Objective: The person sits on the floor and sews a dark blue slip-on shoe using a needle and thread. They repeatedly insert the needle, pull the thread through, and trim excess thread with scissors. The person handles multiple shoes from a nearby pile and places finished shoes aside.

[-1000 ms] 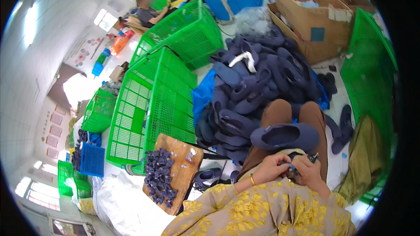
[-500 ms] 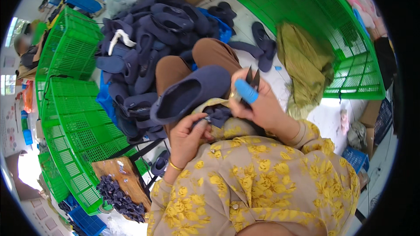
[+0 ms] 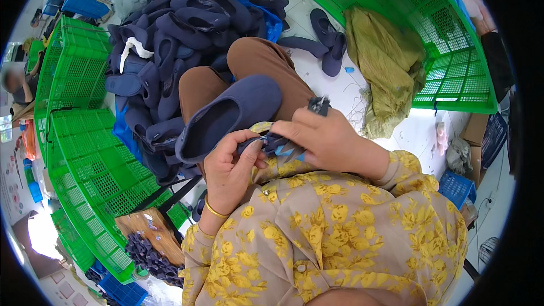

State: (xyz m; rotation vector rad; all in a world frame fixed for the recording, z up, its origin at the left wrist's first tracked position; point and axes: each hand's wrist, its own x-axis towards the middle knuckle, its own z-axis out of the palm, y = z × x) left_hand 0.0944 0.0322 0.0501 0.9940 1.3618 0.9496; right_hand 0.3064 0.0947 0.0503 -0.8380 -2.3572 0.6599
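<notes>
Far to the left of the hands stand green plastic crates (image 3: 85,158), stacked on their sides with their mesh walls toward the person. Below them, down and to the left of the left hand, a wooden board (image 3: 148,228) carries a heap of small dark blue pieces (image 3: 150,255). Up and to the left of the hands lies a big pile of navy slippers (image 3: 170,39) on the floor, one with a white strip on it.

The left hand (image 3: 229,167) is curled, its thumb and fingertips pinching a small dark blue piece (image 3: 266,144) at the heel end of a navy slipper (image 3: 226,116). That slipper rests on the person's brown-trousered lap, its opening facing up, stretching away up and to the left of both hands. A gold bangle (image 3: 214,211) sits on the left wrist.

The right hand (image 3: 326,139) is closed over the same small piece from the other side, touching the left hand's fingertips, and also grips a small dark snipping tool (image 3: 319,105) whose tips stick out above the knuckles.

Up and to the right of the right hand lie two single slippers (image 3: 328,39), then an olive cloth (image 3: 388,68) on the white floor, and beyond it a large green crate (image 3: 447,34).
</notes>
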